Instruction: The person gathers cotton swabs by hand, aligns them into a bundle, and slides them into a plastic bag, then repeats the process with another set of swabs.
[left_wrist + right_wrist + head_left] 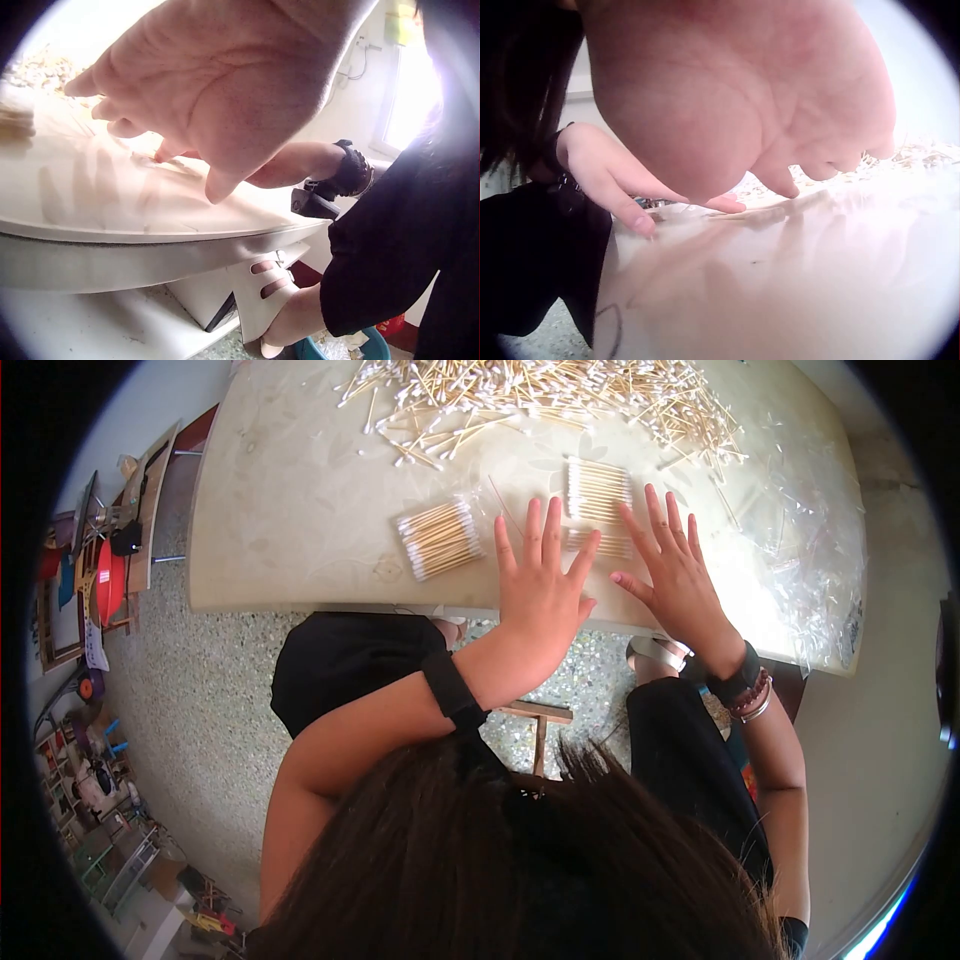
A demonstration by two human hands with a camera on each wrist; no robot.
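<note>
Both hands are spread with straight fingers, palms down, over the table's near part. The left hand (540, 585) (217, 82) lies between a clear bag of cotton swabs (440, 538) and a row of loose swabs (598, 488). The right hand (680, 575) (750, 90) is just right of that row, its index fingertip near the row's lower right side. A second, shorter group of swabs (612, 543) shows between the two hands, partly hidden by the left index finger. Neither hand holds anything. Whether the fingertips touch the table, I cannot tell.
A large heap of loose swabs (560, 395) covers the table's far side. Crumpled clear plastic bags (800, 540) lie along the right side of the table (290, 510). Below the near edge are the person's legs and a wooden bar (535, 712). Shelves with clutter stand far left.
</note>
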